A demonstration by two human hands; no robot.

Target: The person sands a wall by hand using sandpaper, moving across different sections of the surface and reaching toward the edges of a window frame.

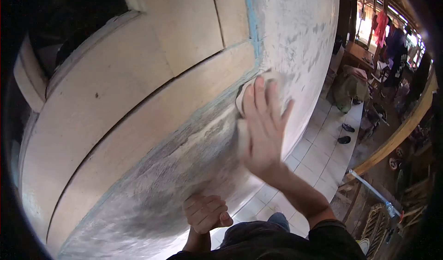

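The right hand [265, 126], fingers spread, presses a pale pad [243, 98] flat against the grey-smeared wall [295, 38], close to a blue edge strip [252, 18] bordering the cream wooden frame [138, 57]. The left hand [206, 212] is curled, lower down beside the wall. Dark sandals [344, 139] lie on the tiled floor [318, 154] at the right.

The panel [138, 52] lies left of the wall [295, 20], the floor [318, 135] right.
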